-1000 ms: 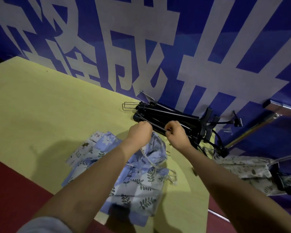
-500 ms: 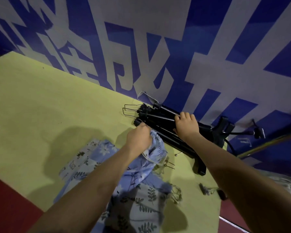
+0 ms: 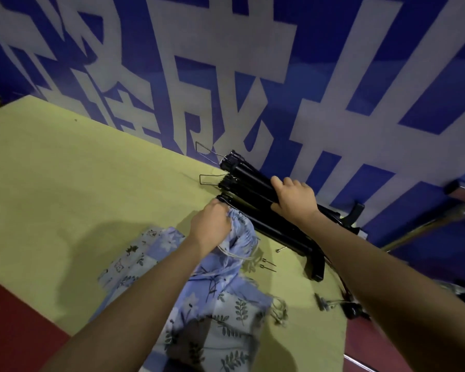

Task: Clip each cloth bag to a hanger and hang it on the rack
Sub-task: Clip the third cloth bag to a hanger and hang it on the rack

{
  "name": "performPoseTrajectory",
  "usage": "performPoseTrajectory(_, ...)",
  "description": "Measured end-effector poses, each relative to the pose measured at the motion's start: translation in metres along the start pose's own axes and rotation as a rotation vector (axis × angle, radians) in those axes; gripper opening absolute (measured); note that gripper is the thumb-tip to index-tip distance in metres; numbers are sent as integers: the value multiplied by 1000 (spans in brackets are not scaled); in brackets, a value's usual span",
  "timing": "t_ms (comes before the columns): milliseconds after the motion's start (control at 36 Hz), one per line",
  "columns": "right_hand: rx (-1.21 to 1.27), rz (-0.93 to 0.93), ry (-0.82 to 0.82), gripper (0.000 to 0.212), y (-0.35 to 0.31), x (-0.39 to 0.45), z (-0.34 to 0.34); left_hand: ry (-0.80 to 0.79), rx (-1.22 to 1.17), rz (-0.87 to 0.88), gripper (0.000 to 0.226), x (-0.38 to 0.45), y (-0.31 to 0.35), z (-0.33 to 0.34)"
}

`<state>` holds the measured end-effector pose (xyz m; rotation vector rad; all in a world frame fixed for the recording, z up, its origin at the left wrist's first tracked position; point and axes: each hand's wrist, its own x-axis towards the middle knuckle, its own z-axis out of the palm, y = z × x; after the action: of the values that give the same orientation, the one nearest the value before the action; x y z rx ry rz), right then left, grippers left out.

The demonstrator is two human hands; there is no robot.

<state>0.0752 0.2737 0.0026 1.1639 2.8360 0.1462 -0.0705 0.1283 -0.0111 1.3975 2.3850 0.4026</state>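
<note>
**Hands on bag and hangers at the table's far edge**

The left hand (image 3: 211,226) is curled tight around the gathered mouth of a blue floral bag (image 3: 239,237), lifting it just off the yellow table (image 3: 78,183). The knuckles sit right beside the near end of the hangers (image 3: 253,189), a stack of black clip hangers lying along the table's far edge against the blue wall (image 3: 320,89) with its large white characters. Whether the bag's edge touches a hanger clip cannot be told; the fist hides it.

The right hand (image 3: 294,198) rests on top of the hangers, fingers curled over the upper bars and gripping them. Wire hooks stick out from the stack's left end.

More cloth bags (image 3: 212,326), blue and white with leaf and flower prints, lie heaped on the table under the left forearm, their drawstrings trailing to the right. A few small metal pins (image 3: 267,265) lie on the table between the heap and the hangers. A metal rack bar (image 3: 427,226) slants at the right, beyond the table.
</note>
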Motion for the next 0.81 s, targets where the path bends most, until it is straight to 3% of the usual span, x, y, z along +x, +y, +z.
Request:
performPoseTrajectory(194,34,20,49,67,-7,-34,-30,-22,-97,35,36,-22,6,-14)
performPoseTrajectory(333,76,85,47,50,-13,-76,-36,-42,-224,46,40,-42,11,-19)
performPoseTrajectory(556,264,204,-30,48,-23,-146,-20,-7,-343,24,49,-73,14,-17)
performPoseTrajectory(694,254,206,-34,49,-30,-183,-7,-62,-364,24,58,-85,14,-14)
performPoseTrajectory(806,202,189,-74,57,-33,-199,1,-35,-380,45,31,-89,13,-15)
